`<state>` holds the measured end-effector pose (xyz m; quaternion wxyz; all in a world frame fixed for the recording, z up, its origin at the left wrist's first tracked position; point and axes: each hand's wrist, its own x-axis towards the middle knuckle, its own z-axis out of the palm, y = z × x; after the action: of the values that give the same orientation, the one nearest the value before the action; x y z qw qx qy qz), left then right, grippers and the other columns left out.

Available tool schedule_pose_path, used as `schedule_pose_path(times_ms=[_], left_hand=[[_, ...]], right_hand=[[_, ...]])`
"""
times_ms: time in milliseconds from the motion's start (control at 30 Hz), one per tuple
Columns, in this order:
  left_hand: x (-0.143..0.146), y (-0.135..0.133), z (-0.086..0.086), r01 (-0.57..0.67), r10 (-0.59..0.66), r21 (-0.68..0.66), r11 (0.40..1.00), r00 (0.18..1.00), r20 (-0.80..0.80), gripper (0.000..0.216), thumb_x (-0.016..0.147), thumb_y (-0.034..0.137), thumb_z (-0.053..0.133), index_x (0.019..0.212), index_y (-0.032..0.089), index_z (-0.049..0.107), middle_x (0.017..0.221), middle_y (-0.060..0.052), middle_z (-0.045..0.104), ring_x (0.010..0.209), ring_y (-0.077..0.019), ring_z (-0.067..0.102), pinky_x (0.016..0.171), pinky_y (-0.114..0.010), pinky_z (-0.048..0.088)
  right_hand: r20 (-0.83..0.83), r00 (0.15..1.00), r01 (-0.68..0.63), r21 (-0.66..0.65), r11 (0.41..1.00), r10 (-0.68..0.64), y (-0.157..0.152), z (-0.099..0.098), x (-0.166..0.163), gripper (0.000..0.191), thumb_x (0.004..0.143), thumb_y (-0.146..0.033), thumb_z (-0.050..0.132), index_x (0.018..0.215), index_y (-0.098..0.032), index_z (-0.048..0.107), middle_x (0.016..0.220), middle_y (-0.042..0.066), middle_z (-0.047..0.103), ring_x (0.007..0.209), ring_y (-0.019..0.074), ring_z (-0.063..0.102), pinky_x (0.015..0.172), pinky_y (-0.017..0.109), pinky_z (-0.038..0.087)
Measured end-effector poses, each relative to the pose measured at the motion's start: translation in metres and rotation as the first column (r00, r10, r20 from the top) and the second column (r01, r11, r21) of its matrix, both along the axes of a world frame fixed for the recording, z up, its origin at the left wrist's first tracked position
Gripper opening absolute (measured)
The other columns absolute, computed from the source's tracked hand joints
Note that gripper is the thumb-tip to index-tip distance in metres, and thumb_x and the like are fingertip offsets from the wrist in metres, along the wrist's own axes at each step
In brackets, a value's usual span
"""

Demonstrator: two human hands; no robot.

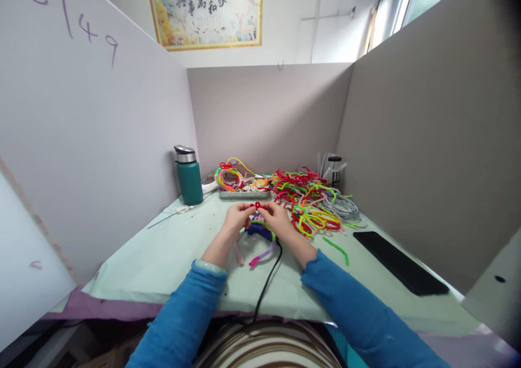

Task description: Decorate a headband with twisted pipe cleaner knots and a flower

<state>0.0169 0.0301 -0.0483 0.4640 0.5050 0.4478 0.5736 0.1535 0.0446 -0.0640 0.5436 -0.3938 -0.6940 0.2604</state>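
Observation:
Close together over the middle of the table, my left hand (237,217) and my right hand (278,219) pinch a small red fuzzy pipe cleaner (258,205) bent into loops. Its ends are hidden by my fingers. Just below the hands lies a curved band (266,255) wound in coloured fuzzy pipe cleaner, with lilac, pink and green showing. Partly covered by my hands, a dark blue object (261,230) rests at the band; its kind cannot be made out. A black cord (268,281) runs from near it to the table's front edge.
A green bottle (189,179) stands at the back left, beside a metal tray (244,195) of small pieces. A heap of coloured pipe cleaners (301,186) and a grey coil (344,208) fill the back right. A black slab (401,262) lies right. Partitions enclose three sides.

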Motion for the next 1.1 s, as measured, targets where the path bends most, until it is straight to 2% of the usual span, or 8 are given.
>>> schedule_pose_path(times_ms=[233, 367, 533, 667, 767, 933, 1000, 1100], left_hand=[[0.000, -0.001, 0.000, 0.016, -0.016, 0.005, 1.000, 0.999, -0.033, 0.028, 0.058, 0.030, 0.073, 0.077, 0.013, 0.061, 0.049, 0.004, 0.052, 0.034, -0.0065, 0.041, 0.033, -0.020, 0.027], [0.000, -0.001, 0.000, 0.014, -0.014, 0.018, 1.000, 0.999, -0.048, 0.027, 0.057, 0.031, 0.073, 0.072, 0.014, 0.059, 0.050, 0.003, 0.053, 0.034, -0.0064, 0.041, 0.033, -0.020, 0.027], [-0.004, 0.001, 0.000, 0.027, -0.025, -0.055, 0.998, 0.999, 0.035, 0.034, 0.058, 0.039, 0.074, 0.074, 0.012, 0.060, 0.070, -0.004, 0.063, 0.036, -0.0036, 0.042, 0.036, -0.020, 0.029], [-0.008, 0.002, 0.001, 0.004, 0.000, -0.048, 0.999, 0.997, 0.080, 0.035, 0.057, 0.039, 0.075, 0.074, 0.011, 0.061, 0.070, -0.005, 0.063, 0.037, -0.0029, 0.041, 0.037, -0.019, 0.030], [-0.011, 0.004, 0.002, -0.047, 0.051, -0.032, 0.998, 0.992, 0.116, 0.036, 0.056, 0.038, 0.075, 0.075, 0.011, 0.060, 0.067, -0.004, 0.062, 0.037, -0.0028, 0.040, 0.037, -0.019, 0.029], [-0.018, 0.006, 0.004, -0.115, 0.120, -0.037, 0.993, 0.974, 0.193, 0.039, 0.055, 0.037, 0.075, 0.079, 0.012, 0.057, 0.067, -0.002, 0.062, 0.036, -0.0031, 0.040, 0.037, -0.020, 0.030], [-0.019, 0.007, 0.004, -0.124, 0.130, -0.039, 0.991, 0.971, 0.203, 0.038, 0.056, 0.036, 0.075, 0.079, 0.012, 0.057, 0.067, -0.002, 0.062, 0.036, -0.0032, 0.040, 0.037, -0.020, 0.030], [-0.019, 0.006, 0.005, -0.125, 0.130, -0.037, 0.991, 0.972, 0.195, 0.039, 0.056, 0.037, 0.075, 0.079, 0.012, 0.057, 0.066, -0.002, 0.062, 0.036, -0.0032, 0.040, 0.038, -0.020, 0.030]], right_hand=[[0.083, 0.995, 0.043, 0.046, 0.998, -0.046, 0.002, -0.002, 0.002, 0.018, 0.076, -0.031, 0.052, 0.077, -0.016, 0.062, 0.069, 0.002, 0.062, 0.062, 0.0147, 0.054, 0.060, 0.026, 0.040], [0.136, 0.988, 0.065, 0.105, 0.992, -0.079, 0.001, -0.002, 0.001, 0.016, 0.077, -0.029, 0.052, 0.077, -0.017, 0.062, 0.073, 0.002, 0.063, 0.066, 0.0148, 0.055, 0.063, 0.026, 0.041], [0.162, 0.972, 0.151, 0.132, 0.980, -0.172, 0.005, -0.001, 0.010, 0.026, 0.085, -0.035, 0.045, 0.076, -0.018, 0.062, 0.072, 0.002, 0.062, 0.069, 0.0154, 0.055, 0.063, 0.025, 0.039], [0.363, 0.903, 0.178, 0.169, 0.969, -0.230, 0.009, -0.005, 0.018, 0.018, 0.082, -0.031, 0.053, 0.073, -0.019, 0.062, 0.076, 0.004, 0.063, 0.073, 0.0164, 0.056, 0.066, 0.026, 0.038], [0.502, 0.825, 0.189, 0.189, 0.964, -0.260, 0.004, -0.007, 0.016, 0.018, 0.080, -0.036, 0.058, 0.073, -0.020, 0.064, 0.081, 0.006, 0.064, 0.075, 0.0175, 0.057, 0.066, 0.027, 0.037], [0.573, 0.762, 0.204, 0.228, 0.952, -0.301, -0.006, -0.005, 0.011, 0.024, 0.081, -0.044, 0.056, 0.083, -0.022, 0.065, 0.091, 0.007, 0.064, 0.078, 0.0187, 0.058, 0.062, 0.027, 0.035], [0.602, 0.735, 0.234, 0.205, 0.950, -0.311, -0.005, -0.004, 0.013, 0.025, 0.080, -0.044, 0.057, 0.082, -0.021, 0.066, 0.088, 0.008, 0.066, 0.075, 0.0193, 0.058, 0.059, 0.027, 0.034], [0.665, 0.710, 0.217, 0.104, 0.971, -0.230, 0.001, -0.006, 0.018, 0.024, 0.076, -0.043, 0.061, 0.069, -0.020, 0.066, 0.071, 0.007, 0.066, 0.064, 0.0183, 0.057, 0.053, 0.027, 0.030]])
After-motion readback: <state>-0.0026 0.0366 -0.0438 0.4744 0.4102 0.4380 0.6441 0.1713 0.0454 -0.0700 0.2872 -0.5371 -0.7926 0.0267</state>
